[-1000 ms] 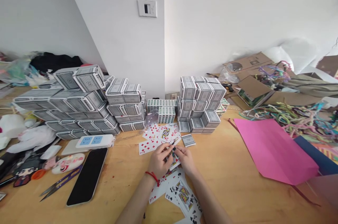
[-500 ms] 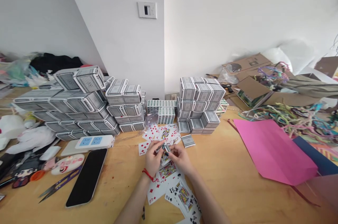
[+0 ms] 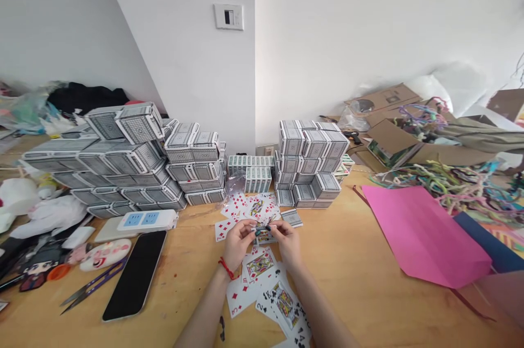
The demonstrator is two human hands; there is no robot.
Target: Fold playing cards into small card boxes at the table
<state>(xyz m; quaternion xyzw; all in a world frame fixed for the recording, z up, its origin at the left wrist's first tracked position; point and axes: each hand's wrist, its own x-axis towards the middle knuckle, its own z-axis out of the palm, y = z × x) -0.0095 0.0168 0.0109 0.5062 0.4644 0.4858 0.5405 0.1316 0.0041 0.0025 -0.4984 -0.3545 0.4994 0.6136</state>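
The left hand [image 3: 240,241] and right hand [image 3: 287,241] are pinching a seemingly part-folded card [image 3: 265,236]; folded blocks [image 3: 203,144] are standing beyond, flat cards [image 3: 285,304] lying nearer.

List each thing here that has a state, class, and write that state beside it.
Left grip: pinching the held card
Right grip: pinching the held card
Held card: between the two grips, fold unclear
Loose cards: face up, overlapping
Grey blocks: stacked
Phone: face up, screen dark
Snips: blades apart
Power strip: sockets facing up
Pink paper: spread out
Box: flaps open
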